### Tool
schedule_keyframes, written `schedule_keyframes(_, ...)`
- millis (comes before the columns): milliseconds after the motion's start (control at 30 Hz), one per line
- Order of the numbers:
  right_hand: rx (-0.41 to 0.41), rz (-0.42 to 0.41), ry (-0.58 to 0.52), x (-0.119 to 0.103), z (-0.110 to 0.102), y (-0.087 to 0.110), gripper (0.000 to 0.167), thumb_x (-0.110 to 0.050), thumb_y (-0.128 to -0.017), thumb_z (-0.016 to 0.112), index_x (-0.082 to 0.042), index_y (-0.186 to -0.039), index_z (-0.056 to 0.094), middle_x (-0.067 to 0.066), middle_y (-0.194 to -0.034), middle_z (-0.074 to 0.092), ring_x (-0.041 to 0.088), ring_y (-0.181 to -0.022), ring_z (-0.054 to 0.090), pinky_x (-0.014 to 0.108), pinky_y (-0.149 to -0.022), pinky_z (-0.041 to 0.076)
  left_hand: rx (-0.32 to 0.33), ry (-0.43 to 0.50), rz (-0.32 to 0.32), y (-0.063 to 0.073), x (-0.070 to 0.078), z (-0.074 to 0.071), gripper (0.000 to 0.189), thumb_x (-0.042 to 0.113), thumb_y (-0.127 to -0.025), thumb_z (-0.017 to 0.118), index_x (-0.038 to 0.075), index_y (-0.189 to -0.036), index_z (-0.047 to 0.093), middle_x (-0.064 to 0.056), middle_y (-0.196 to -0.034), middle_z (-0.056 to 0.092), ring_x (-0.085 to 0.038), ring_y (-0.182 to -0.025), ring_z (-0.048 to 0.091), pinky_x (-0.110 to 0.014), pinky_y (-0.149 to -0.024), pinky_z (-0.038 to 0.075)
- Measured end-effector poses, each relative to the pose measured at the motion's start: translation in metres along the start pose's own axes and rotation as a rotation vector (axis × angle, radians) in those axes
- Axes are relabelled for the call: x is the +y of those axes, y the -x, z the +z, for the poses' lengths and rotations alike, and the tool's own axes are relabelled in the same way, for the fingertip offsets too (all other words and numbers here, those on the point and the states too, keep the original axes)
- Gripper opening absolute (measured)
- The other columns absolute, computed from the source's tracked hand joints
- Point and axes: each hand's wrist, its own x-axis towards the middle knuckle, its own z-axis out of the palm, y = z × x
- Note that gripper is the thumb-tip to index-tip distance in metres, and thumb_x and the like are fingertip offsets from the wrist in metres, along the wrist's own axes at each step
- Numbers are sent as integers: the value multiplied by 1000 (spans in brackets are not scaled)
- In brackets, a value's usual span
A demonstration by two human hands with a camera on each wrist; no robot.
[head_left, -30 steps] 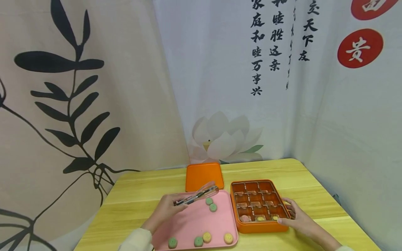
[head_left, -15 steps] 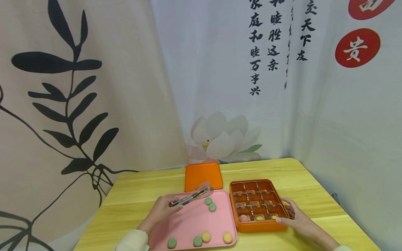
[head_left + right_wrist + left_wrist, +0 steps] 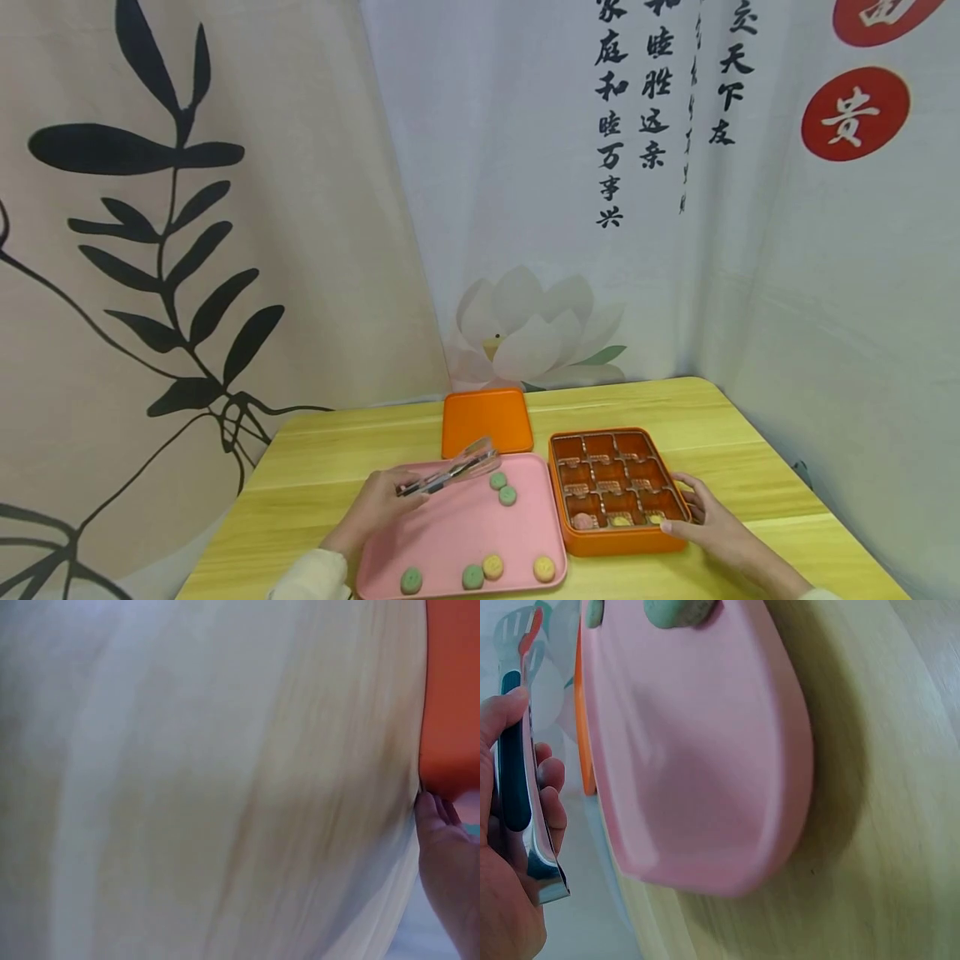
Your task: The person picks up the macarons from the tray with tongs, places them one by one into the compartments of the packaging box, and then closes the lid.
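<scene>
Tongs (image 3: 514, 769), in L hand (image 3: 375, 503), abv tray (image 3: 442, 533)

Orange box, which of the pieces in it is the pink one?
The pink piece is the leftmost in the near row of the box; the two yellow pieces sit to its right in that row.

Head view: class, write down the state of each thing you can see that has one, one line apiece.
Orange box: uncovered, front row holding one pink piece and two yellow pieces
Orange lid: off
Pink tray: bearing four green pieces and two more yellow pieces
Tongs: raised, carrying nothing visible
Left hand: gripping tongs
Right hand: holding box's near right corner
</scene>
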Motion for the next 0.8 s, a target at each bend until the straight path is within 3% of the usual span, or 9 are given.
schedule_keyframes(267, 3, -8, 2, 2, 0, 0, 84, -24, -94, 68, -7, -154, 12, 43, -150, 13, 61, -138, 11, 68, -103, 28, -10, -16, -24, 3, -11, 0, 16, 25, -84, 80, 15, -97, 77, 6, -83, 64, -8, -70, 49, -23, -59, 42)
schedule_keyframes(600, -4, -50, -39, 4, 1, 1, 84, -20, -95, 68, -6, -154, 10, 39, -145, 28, 54, -131, 36, 55, -96, 44, -50, -25, -50, 7, -17, 0, 10, 24, -84, 79, 18, -89, 75, 7, -73, 56, -8, -64, 46, -23, -54, 39)
schedule_keyframes(800, -9, -54, -39, 4, 1, 0, 84, -20, -95, 68, -6, -154, 10, 40, -146, 26, 54, -131, 37, 54, -97, 44, -60, -22, -55, 7, -18, 0, 9, 23, -84, 79, 18, -90, 75, 7, -75, 56, -9, -65, 47, -23, -55, 40)
